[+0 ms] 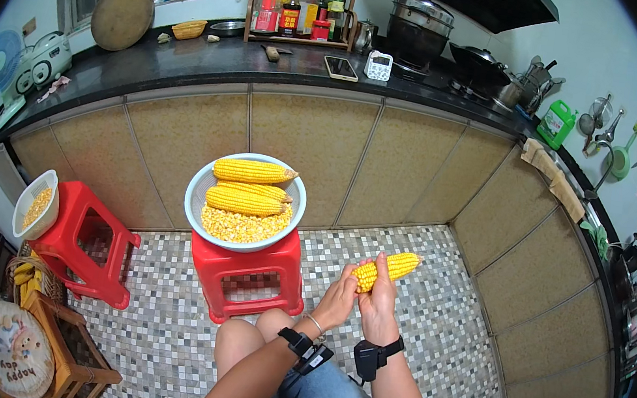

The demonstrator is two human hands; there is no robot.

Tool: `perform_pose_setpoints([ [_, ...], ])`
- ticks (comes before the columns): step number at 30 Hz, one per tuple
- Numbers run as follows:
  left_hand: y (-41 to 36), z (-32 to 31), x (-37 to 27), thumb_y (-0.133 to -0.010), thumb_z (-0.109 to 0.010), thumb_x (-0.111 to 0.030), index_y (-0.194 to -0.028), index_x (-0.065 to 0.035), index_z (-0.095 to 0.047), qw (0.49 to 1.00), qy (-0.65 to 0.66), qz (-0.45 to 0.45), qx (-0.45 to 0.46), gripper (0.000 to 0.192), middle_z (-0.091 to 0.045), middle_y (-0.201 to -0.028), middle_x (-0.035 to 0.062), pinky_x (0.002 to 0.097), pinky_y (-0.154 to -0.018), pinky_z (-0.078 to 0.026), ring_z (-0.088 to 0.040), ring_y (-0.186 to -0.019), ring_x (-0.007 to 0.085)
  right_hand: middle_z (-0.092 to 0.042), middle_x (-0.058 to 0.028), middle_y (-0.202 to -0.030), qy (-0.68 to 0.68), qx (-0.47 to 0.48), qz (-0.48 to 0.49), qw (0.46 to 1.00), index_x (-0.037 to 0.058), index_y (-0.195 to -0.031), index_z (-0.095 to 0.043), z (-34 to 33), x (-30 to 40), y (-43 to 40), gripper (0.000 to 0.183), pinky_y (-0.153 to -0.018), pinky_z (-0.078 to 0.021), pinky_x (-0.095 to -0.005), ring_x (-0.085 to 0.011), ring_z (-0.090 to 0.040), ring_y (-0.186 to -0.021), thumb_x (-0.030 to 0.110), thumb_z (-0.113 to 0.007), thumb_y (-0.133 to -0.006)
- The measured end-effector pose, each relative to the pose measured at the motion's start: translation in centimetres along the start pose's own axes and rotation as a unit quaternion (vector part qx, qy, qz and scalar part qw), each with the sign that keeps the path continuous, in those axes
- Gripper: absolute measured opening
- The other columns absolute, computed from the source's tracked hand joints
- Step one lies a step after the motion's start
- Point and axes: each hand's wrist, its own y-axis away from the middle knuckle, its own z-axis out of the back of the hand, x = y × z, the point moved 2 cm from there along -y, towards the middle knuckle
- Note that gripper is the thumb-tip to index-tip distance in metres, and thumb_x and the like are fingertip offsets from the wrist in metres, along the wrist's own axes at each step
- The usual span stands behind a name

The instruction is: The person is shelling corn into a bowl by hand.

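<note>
A yellow ear of corn point(401, 265) is held above the floor, its pointed tip towards the upper right. My right hand point(380, 305) wraps around it, thumb lying along the near side. At the cob's lower left end, my left hand point(336, 304) grips it with bent fingers, some of them hidden. To the left, a light blue plastic basin point(193, 198) rests on a red plastic stool point(240, 303). Several ears of corn point(245, 199) lie in the basin, on and beside loose corn kernels point(240, 228).
Another red stool point(65, 245) at the left carries a white basket point(51, 211) with loose kernels. A wooden chair point(74, 363) with a round cushion point(11, 349) stands at lower left. Beyond the basin runs a black counter point(209, 66) bearing a phone point(340, 68) and a white timer point(379, 66).
</note>
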Motion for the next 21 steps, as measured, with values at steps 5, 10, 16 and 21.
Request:
perform_pose_setpoints([
  [5,-0.1,0.0,-0.5,-0.097,-0.022,-0.03,-0.123,-0.006,-0.041,0.995,0.09,0.046,0.022,0.04,-0.039,-0.065,0.0,0.0239,-0.046,-0.034,-0.039,-0.052,0.0091,-0.058,-0.0061,-0.078,0.002,-0.012,0.006,1.0,0.0049,-0.092,-0.054,-0.3,0.2,0.4,0.018,-0.058,-0.0496,-0.0276,-0.0146,-0.057,-0.066,0.021,-0.063,-0.091],
  [10,-0.4,0.0,-1.3,-0.094,-0.02,-0.03,-0.126,-0.0094,-0.041,0.951,0.243,0.187,0.038,0.043,-0.037,-0.063,-0.0025,0.0232,-0.046,-0.033,-0.036,-0.049,0.0083,-0.059,-0.0058,-0.077,0.047,0.016,0.071,0.996,0.0053,-0.091,-0.054,-0.5,0.4,0.7,0.018,-0.052,-0.0473,-0.0263,-0.0136,-0.056,-0.062,0.02,-0.063,-0.091],
  [16,-0.2,-0.2,-1.0,-0.101,-0.02,-0.045,-0.125,-0.0097,-0.039,0.959,0.238,0.154,0.028,0.046,-0.037,-0.063,-0.003,0.0228,-0.045,-0.032,-0.036,-0.05,0.0072,-0.059,-0.0058,-0.078,0.035,0.01,0.07,0.997,0.0053,-0.092,-0.053,-0.7,0.5,0.9,0.017,-0.055,-0.0486,-0.0262,-0.0136,-0.057,-0.065,0.018,-0.064,-0.091],
  [21,-0.3,-0.5,-0.2,-0.101,-0.024,-0.049,-0.123,-0.0096,-0.039,0.983,0.148,0.111,0.011,0.047,-0.037,-0.062,-0.0032,0.0231,-0.045,-0.031,-0.034,-0.049,0.0068,-0.058,-0.0056,-0.08,0.005,0.021,0.049,0.999,0.0051,-0.094,-0.053,-0.1,0.3,0.3,0.016,-0.062,-0.0508,-0.027,-0.0142,-0.058,-0.072,0.017,-0.063,-0.091],
])
